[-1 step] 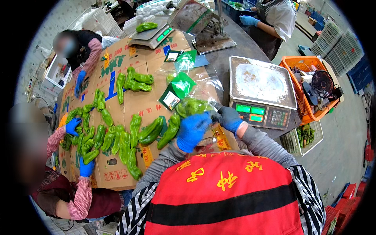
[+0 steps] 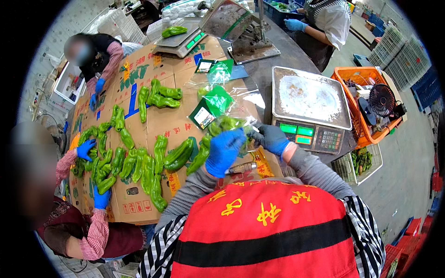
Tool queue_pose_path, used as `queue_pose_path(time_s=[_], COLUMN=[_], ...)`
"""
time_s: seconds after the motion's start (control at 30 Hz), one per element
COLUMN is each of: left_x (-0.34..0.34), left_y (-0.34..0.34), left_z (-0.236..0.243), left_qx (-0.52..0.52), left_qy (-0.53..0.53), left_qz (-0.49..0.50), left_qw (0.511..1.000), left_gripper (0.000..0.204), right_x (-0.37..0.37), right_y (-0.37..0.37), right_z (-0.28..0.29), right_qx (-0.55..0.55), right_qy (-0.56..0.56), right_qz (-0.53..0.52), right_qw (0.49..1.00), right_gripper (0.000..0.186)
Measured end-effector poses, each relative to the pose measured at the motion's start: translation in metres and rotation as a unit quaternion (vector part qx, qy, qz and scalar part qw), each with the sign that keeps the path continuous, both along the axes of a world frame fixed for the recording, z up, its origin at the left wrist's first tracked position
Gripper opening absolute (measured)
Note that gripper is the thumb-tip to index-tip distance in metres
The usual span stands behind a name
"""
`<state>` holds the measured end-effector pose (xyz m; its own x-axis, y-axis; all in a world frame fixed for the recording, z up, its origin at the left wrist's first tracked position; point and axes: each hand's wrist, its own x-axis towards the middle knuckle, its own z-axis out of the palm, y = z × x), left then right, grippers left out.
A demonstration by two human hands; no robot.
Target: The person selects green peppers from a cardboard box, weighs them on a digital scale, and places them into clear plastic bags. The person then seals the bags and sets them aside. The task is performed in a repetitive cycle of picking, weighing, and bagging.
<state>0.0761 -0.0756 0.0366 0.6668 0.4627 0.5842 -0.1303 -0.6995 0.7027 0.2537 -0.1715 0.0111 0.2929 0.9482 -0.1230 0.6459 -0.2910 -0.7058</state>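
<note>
A clear plastic bag [image 2: 249, 111] with a green and white label lies in front of me, with green peppers [image 2: 226, 124] inside. At the bag's near end, my left hand [image 2: 225, 152], in a blue glove, is closed on the plastic. My right hand [image 2: 272, 139], in a dark grey glove, pinches the bag's gathered end beside it. The exact fingertip grip is partly hidden. Just below my hands lies a tool with a wooden handle [image 2: 243, 167], its other end hidden. Loose long green peppers [image 2: 147, 171] spread over the cardboard [image 2: 174, 125] to the left.
A digital scale [image 2: 310, 99] stands right of my hands, with an orange crate [image 2: 354, 74] holding a small fan [image 2: 382, 99] beyond. Another scale [image 2: 178, 41] carries one pepper at the back. Two co-workers' blue-gloved hands [image 2: 85, 149] reach in from the left; another person stands far right.
My left hand has turned and shifted slightly, uncovering more of the wooden handle. My right hand has moved slightly right. The far-left co-worker's hands have shifted a little.
</note>
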Motion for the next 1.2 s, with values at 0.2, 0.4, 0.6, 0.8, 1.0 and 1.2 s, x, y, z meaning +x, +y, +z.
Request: queue_pose_path(time_s=[0.2, 0.4, 0.6, 0.8, 1.0, 1.2], left_x=[-0.003, 0.013, 0.032, -0.016, -0.103, -0.177], left_y=[0.045, 0.062, 0.055, 0.089, 0.103, 0.101], left_z=[0.066, 0.158, 0.155, 0.135, 0.065, 0.001], left_qx=[-0.346, -0.305, -0.252, -0.298, -0.355, -0.367], left_qy=[-0.044, -0.101, -0.073, -0.176, -0.131, -0.092], left_qz=[-0.023, -0.036, -0.102, 0.004, 0.149, 0.251], left_qw=[0.937, 0.946, 0.960, 0.938, 0.914, 0.891], left_gripper=[0.012, 0.012, 0.021, 0.029, 0.028, 0.026], right_x=[0.019, 0.017, 0.015, 0.099, 0.185, 0.377], right_y=[-0.006, 0.004, 0.050, 0.129, 0.183, 0.153], right_z=[0.100, 0.173, 0.147, 0.170, 0.170, 0.082], right_qx=[0.182, 0.422, 0.174, 0.328, 0.273, 0.239], right_qy=[-0.187, -0.094, 0.009, 0.001, -0.126, 0.018], right_qz=[0.168, 0.088, 0.065, 0.014, 0.051, -0.068], right_qw=[0.951, 0.897, 0.983, 0.945, 0.952, 0.968], right_gripper=[0.041, 0.077, 0.021, 0.020, 0.021, 0.018])
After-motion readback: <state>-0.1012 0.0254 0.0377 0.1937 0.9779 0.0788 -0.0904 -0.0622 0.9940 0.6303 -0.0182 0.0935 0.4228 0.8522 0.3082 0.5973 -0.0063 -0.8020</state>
